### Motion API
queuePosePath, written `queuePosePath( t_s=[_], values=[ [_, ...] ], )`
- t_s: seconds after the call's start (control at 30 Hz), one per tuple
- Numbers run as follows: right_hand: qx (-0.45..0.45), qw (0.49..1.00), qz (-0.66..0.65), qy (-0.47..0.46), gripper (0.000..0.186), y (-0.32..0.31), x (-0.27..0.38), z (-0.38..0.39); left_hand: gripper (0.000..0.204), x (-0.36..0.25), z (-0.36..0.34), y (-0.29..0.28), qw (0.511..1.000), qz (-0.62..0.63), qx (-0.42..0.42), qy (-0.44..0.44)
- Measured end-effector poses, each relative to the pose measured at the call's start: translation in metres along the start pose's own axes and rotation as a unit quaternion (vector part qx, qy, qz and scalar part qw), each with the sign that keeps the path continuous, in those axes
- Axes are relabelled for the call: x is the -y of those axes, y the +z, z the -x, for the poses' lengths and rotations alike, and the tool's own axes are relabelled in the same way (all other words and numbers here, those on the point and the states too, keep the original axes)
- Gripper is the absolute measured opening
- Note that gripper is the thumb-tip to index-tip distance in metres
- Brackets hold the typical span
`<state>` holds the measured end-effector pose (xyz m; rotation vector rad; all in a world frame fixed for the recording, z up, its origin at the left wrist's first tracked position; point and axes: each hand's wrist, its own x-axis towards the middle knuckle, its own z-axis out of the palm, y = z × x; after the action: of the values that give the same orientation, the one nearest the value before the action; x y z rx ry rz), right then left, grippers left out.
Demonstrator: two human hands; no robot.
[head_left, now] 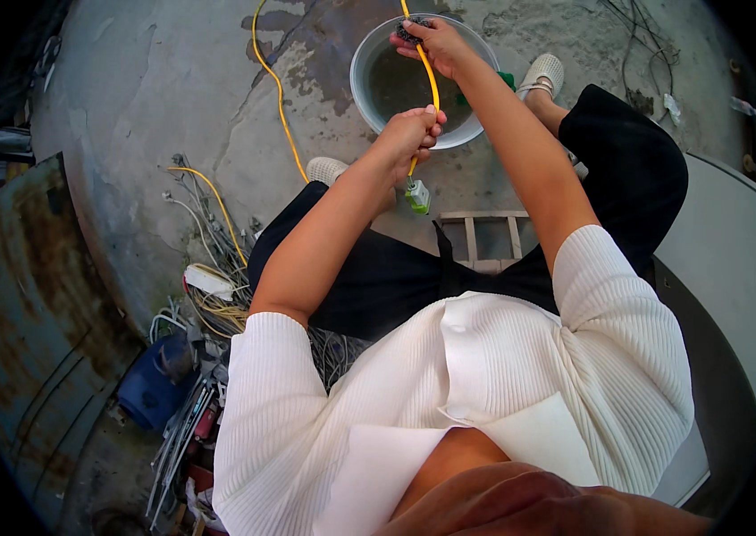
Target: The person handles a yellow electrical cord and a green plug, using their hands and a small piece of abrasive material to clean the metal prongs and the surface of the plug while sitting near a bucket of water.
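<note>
A yellow cable [430, 76] runs between my two hands, above a pale round basin [361, 100] of murky water. My left hand [407, 137] is closed around the cable near its end. Just below that fist hangs a small white and green connector [418, 196]. Farther out, over the basin's far side, my right hand [442, 46] presses a dark wiry scouring pad [411, 32] around the cable. The cable continues past the pad out of the top of the picture.
Another stretch of yellow cable [281, 98] crosses the concrete floor at left. A tangle of cables [208, 223] lies by my left leg, near a blue container [159, 382] and a rusty metal sheet [34, 330]. A small wooden frame [513, 238] lies between my legs.
</note>
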<state>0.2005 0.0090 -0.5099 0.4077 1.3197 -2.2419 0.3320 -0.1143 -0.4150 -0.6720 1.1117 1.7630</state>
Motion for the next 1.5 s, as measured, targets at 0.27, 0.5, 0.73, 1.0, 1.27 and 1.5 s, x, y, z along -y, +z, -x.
queuePosePath(
  t_s=[0.27, 0.5, 0.73, 1.0, 1.27, 1.5],
  values=[
    [-0.010, 0.994, 0.086, 0.067, 0.025, 0.017, -0.020, 0.075, 0.021, 0.006, -0.010, -0.017, 0.982, -0.162, -0.064, 0.074],
    [-0.069, 0.996, 0.028, 0.051, 0.023, -0.034, 0.031, -0.004, 0.026, -0.006, 0.027, -0.020, 0.823, -0.523, -0.005, 0.220],
    [-0.051, 0.981, -0.186, 0.033, 0.023, -0.009, 0.031, 0.031, 0.017, -0.039, 0.052, -0.087, 0.596, -0.711, -0.285, 0.241],
    [-0.014, 0.930, -0.368, 0.001, 0.024, 0.021, 0.021, 0.082, 0.031, -0.058, 0.026, -0.091, 0.749, -0.405, -0.390, 0.351],
    [0.028, 0.889, -0.456, -0.034, 0.028, 0.056, -0.006, 0.076, 0.023, -0.062, 0.004, -0.086, 0.876, 0.335, -0.160, 0.307],
    [0.188, 0.951, -0.228, 0.089, 0.029, 0.052, -0.020, 0.077, 0.013, -0.056, 0.009, -0.082, 0.915, 0.253, -0.132, 0.286]
  ],
)
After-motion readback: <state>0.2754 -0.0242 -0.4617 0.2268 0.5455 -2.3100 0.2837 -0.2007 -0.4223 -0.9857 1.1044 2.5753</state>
